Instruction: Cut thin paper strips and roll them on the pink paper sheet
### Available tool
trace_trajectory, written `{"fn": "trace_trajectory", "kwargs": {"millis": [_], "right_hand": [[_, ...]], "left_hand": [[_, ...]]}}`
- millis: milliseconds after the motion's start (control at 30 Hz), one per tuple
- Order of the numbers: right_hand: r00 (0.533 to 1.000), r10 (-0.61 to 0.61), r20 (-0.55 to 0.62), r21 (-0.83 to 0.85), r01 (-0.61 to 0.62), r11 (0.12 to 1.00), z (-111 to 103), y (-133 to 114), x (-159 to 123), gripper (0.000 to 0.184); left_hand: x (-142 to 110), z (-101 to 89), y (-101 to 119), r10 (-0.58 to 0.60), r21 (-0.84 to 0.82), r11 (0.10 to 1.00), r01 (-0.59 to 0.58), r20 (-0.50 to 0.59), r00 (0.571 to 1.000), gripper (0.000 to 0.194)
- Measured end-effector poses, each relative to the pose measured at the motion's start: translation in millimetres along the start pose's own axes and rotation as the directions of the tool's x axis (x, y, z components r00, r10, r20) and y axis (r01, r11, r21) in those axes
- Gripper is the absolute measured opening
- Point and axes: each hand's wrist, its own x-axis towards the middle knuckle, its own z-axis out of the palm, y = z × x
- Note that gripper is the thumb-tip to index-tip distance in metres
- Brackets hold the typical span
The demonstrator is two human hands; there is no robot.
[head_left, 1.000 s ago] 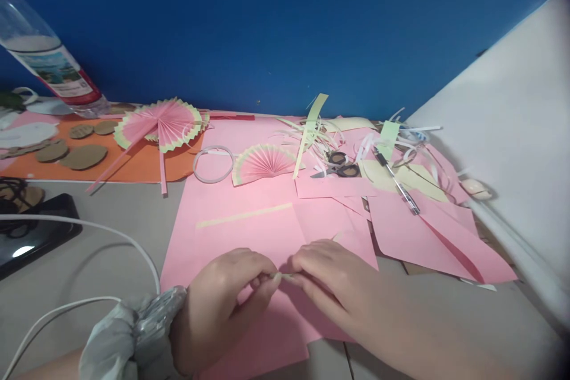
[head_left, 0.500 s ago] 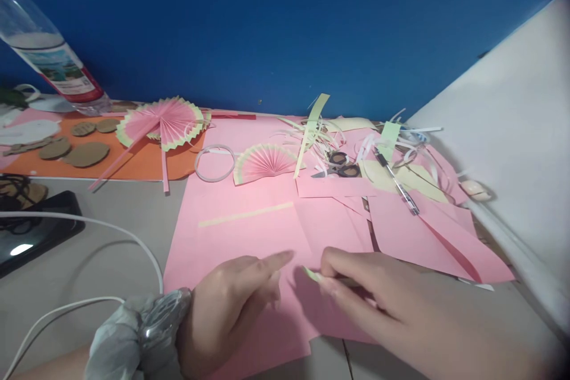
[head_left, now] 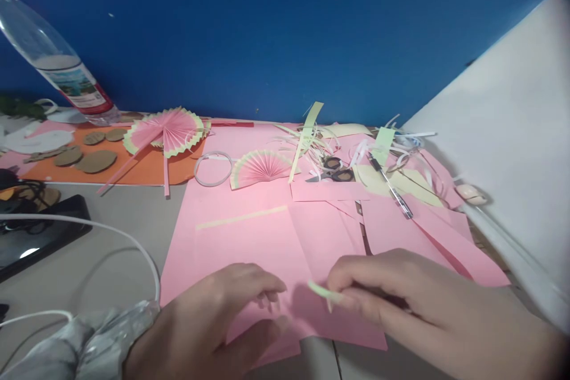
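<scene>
My right hand (head_left: 396,303) pinches a short pale green paper strip (head_left: 318,290) between thumb and fingers, its end curling out to the left. My left hand (head_left: 231,309) hovers over or rests on a pink paper sheet (head_left: 253,243), with bent fingers and the thumb apart; I see nothing held in it. Along the sheet's far edge runs a narrow pale yellow strip (head_left: 243,217). Beyond it lies a pleated pink paper fan (head_left: 265,167) with a yellow-green rim. A pair of black-handled scissors (head_left: 333,171) lies to its right.
Behind are a pleated fan with paper sticks (head_left: 171,130), a tape ring (head_left: 212,168) and loose paper scraps (head_left: 312,145). A pen (head_left: 392,187) lies right. On the left stand a bottle (head_left: 73,80), cardboard discs (head_left: 95,161), a phone (head_left: 53,237) and a white cable (head_left: 129,240).
My left hand has drawn back slightly left, its pointing index finger now bent and thumb spread. My right hand has shifted slightly right, showing more of the green strip. The view has shifted slightly.
</scene>
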Motion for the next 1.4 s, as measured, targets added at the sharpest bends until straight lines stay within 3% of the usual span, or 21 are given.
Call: {"fn": "trace_trajectory", "kwargs": {"millis": [67,133,300,467,600,767,867,967,1033,1100,1167,1200,1267,1300,1333,1400], "right_hand": [[0.989,-0.021,0.145,0.046,0.015,0.999,2,-5,0,0.021],[0.975,-0.039,0.217,0.091,0.019,0.996,7,-6,2,0.025],[0.983,-0.013,0.186,0.143,-0.014,0.990,19,-3,8,0.028],[0.988,0.037,0.152,0.153,-0.061,0.986,18,-3,10,0.032],[0.997,0.046,0.061,0.095,-0.052,0.994,14,-6,12,0.030],[0.970,0.030,0.240,0.106,-0.057,0.993,8,-16,17,0.024],[0.968,0.045,0.248,0.087,-0.068,0.994,8,-20,19,0.028],[0.980,0.002,0.201,0.091,-0.021,0.996,11,-19,20,0.029],[0.983,-0.025,0.181,0.102,0.006,0.995,12,-16,20,0.027],[0.983,-0.043,0.178,0.139,0.018,0.990,12,-13,19,0.024],[0.985,-0.033,0.171,0.183,0.002,0.983,10,-11,18,0.022],[0.986,-0.012,0.169,0.200,-0.022,0.980,9,-10,17,0.023],[0.984,0.055,0.172,0.217,-0.092,0.972,7,-9,16,0.026],[0.979,0.088,0.182,0.220,-0.128,0.967,6,-9,16,0.027],[0.975,0.114,0.190,0.223,-0.156,0.962,6,-9,16,0.027],[0.973,0.132,0.187,0.232,-0.175,0.957,5,-10,16,0.026]], "left_hand": [[5,-2.4,7,0.000,-0.125,0.992,-0.002,-0.017,1.000,0.022],[10,-4.4,14,0.058,-0.180,0.982,-0.065,-0.046,0.997,0.018],[16,-4.1,22,0.060,-0.055,0.996,-0.063,-0.060,0.996,0.015],[14,-0.3,14,0.049,0.067,0.997,-0.044,-0.079,0.996,0.016],[12,0.5,11,0.035,0.100,0.995,-0.029,-0.061,0.998,0.020],[11,-2.2,11,-0.026,0.083,0.996,0.032,-0.068,0.997,0.020],[15,-1.5,6,-0.150,-0.021,0.988,0.150,-0.026,0.988,0.025],[19,1.5,-4,-0.268,-0.263,0.926,0.273,0.055,0.962,0.032],[20,2.3,-12,-0.267,-0.444,0.852,0.280,0.092,0.959,0.034],[17,0.2,-17,-0.245,-0.519,0.817,0.250,0.079,0.966,0.034],[10,-4.5,-21,-0.231,-0.420,0.882,0.213,0.008,0.973,0.032],[4,-7.2,-22,-0.247,-0.291,0.929,0.227,-0.033,0.969,0.027],[-8,-12.0,-28,-0.035,-0.026,0.999,0.035,0.001,0.999,0.023],[-13,-13.5,-32,0.081,0.076,0.993,-0.086,0.062,0.995,0.028],[-18,-14.3,-37,0.146,0.191,0.970,-0.152,0.046,0.988,0.032],[-24,-13.4,-49,0.221,0.446,0.866,-0.224,0.060,0.973,0.044]]}}
